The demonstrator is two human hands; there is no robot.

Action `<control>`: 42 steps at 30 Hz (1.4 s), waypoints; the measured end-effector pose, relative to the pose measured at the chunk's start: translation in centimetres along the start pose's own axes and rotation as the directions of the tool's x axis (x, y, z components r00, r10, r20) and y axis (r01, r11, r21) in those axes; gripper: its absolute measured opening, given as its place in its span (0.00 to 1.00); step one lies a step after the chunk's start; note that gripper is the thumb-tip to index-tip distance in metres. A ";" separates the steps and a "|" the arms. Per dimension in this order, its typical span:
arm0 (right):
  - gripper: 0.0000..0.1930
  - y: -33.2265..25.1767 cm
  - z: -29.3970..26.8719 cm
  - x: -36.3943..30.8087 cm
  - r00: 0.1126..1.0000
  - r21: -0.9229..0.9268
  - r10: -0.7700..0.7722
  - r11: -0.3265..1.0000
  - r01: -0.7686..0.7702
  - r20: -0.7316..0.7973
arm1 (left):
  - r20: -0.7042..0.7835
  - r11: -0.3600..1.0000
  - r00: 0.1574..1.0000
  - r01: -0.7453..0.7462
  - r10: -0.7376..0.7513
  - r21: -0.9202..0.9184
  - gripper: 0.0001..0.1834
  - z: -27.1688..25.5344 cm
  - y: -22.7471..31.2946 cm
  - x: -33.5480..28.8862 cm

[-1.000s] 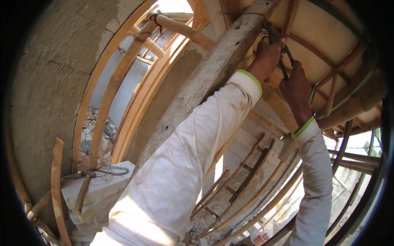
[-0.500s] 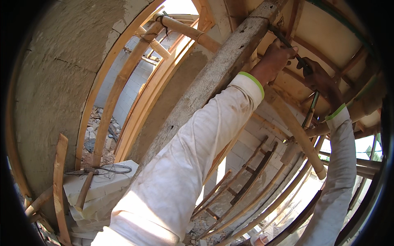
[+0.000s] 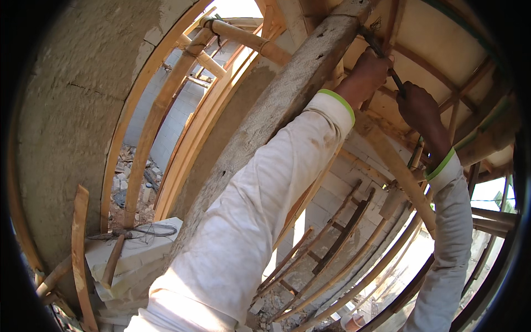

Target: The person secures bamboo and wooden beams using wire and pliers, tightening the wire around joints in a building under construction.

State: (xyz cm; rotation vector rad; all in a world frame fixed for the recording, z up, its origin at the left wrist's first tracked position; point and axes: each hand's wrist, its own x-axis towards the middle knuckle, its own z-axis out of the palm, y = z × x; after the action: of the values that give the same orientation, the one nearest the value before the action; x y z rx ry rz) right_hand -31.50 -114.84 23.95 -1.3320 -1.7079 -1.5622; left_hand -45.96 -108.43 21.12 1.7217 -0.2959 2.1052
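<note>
High at the upper right, my left hand (image 3: 368, 73) is closed around a slim, dark metal bar-like tool (image 3: 396, 79). The tool's upper end reaches the side of a rough concrete post (image 3: 310, 66), beside a small tangle of thin wire (image 3: 375, 24). My right hand (image 3: 418, 109) grips the lower end of the same tool, palm side hidden. Both arms are raised, in white sleeves with green cuffs. Exactly what the tool's far tip touches is too dark to make out.
A bamboo pole frame (image 3: 149, 141) stands at the left by a plastered wall (image 3: 61, 122). A hammer (image 3: 114, 257) and loose wire (image 3: 148, 231) lie on white blocks (image 3: 133, 254). A slanted bamboo pole (image 3: 401, 169) crosses below my hands, with a wooden ladder (image 3: 332, 221) beyond.
My right hand has shifted left, nearer my left hand, and the tool has swung with it to a steeper slant. My left hand has moved slightly up and left, still holding the tool.
</note>
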 end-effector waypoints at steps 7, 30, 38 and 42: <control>0.40 2.6 2.8 -1.5 0.999 0.579 0.000 0.815 -0.027 0.046 | 0.084 0.953 0.982 0.141 -0.169 0.268 0.22 0.0 1.2 -0.4; 0.48 -7.5 17.3 -31.3 0.968 0.940 -0.005 -0.239 -0.243 0.249 | 0.433 -0.466 0.656 -0.137 0.618 0.874 0.16 -3.8 5.6 -3.9; 0.46 -14.7 25.2 -46.1 0.792 0.512 -0.348 -0.619 -0.596 0.502 | 0.545 -0.732 0.726 -0.085 0.420 0.677 0.21 -0.5 6.3 4.1; 0.44 -19.0 29.4 -52.4 0.620 0.280 -0.527 -0.586 -0.760 0.581 | 0.688 -0.857 0.665 -0.141 0.289 0.496 0.15 0.4 6.1 4.3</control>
State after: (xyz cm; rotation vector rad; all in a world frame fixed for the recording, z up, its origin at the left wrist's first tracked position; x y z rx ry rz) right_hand -18.29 -102.85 -36.48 -0.7095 -1.6128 1.5915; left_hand -48.90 -113.31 25.97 2.1218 3.1180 3.2126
